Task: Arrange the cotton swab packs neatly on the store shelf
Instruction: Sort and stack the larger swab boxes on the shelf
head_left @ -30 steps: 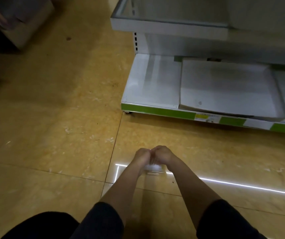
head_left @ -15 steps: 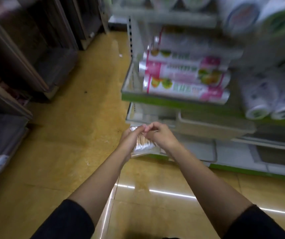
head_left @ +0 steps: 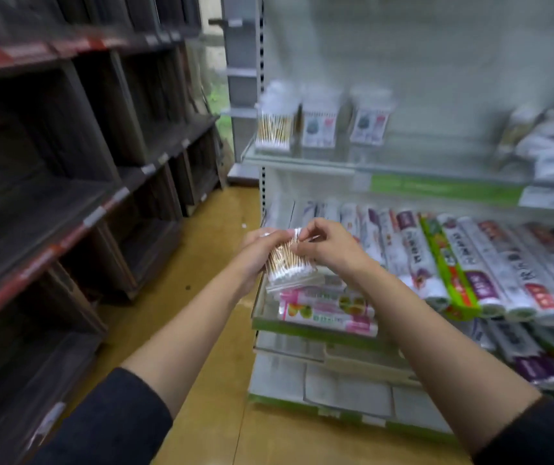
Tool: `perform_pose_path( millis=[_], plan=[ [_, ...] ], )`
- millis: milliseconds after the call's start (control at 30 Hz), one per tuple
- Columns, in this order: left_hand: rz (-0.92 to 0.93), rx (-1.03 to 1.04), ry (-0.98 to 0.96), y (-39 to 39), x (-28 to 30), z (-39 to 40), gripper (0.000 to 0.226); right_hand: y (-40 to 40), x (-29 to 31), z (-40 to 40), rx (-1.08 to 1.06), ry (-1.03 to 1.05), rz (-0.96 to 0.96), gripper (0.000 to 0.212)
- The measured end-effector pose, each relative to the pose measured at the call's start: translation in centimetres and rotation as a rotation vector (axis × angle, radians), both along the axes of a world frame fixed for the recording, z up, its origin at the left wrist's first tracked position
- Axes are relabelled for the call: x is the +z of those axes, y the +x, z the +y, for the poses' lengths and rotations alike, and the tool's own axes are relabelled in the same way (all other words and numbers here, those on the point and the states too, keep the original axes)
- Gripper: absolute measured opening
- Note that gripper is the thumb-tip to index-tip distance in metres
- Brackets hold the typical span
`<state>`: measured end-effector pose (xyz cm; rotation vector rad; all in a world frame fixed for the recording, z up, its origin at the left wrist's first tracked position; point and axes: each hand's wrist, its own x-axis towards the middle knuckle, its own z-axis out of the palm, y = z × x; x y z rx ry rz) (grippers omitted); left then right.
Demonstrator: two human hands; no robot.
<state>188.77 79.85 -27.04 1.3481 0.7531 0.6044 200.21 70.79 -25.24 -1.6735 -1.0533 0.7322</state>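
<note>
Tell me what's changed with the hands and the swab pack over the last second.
Both hands rose from floor level, carrying the cotton swab pack up in front of the white shelves, with the swab shelf above. The view lifted with them. Unchanged: the left hand holds the pack from behind and the right hand pinches its top edge.
</note>
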Motion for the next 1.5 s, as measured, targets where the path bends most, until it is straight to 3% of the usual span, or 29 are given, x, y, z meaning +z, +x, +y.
perform_pose_path(
  millis=[100, 267, 467, 667, 800, 933, 1067, 1200, 1333, 1500],
  plan=[
    [0.036, -0.036, 0.168, 0.5, 4.4, -0.2, 0.010, 0.9, 3.9, -0.7, -0.014, 0.045, -0.054, 0.022],
    [0.019, -0.128, 0.288, 1.7, 8.6, -0.6, 0.012, 2.3, 8.2, -1.7, -0.010, 0.126, -0.108, 0.028],
    [-0.035, -0.067, 0.222, 3.3, 10.8, 0.0, 0.018, 4.7, 9.6, 0.1, -0.064, 0.164, -0.165, 0.028],
    [-0.187, 0.092, 0.102, 6.5, 12.2, 5.1, 0.006, 7.9, 11.2, 4.2, -0.118, 0.128, -0.054, 0.052],
    [-0.135, 0.043, 0.173, 9.6, 13.4, 8.7, 0.011, 10.7, 12.4, 7.3, -0.111, 0.129, -0.043, 0.025],
    [-0.134, 0.105, 0.323, 11.4, 15.0, 11.6, 0.015, 13.9, 13.4, 9.8, -0.165, 0.139, -0.224, 0.021],
    [-0.194, 0.127, 0.363, 12.3, 16.2, 13.6, 0.013, 15.3, 13.0, 12.6, -0.150, -0.038, -0.532, 0.048],
    [-0.175, 0.058, 0.410, 13.1, 16.0, 13.9, 0.011, 14.7, 11.3, 14.3, -0.156, -0.175, -0.779, 0.048],
    [-0.165, 0.008, 0.450, 13.7, 15.8, 13.7, 0.011, 14.9, 11.2, 14.9, -0.266, -0.172, -0.756, 0.056],
    [-0.177, -0.045, 0.456, 15.0, 15.9, 12.7, 0.018, 15.4, 11.3, 13.9, -0.254, -0.152, -0.683, 0.067]
  ],
)
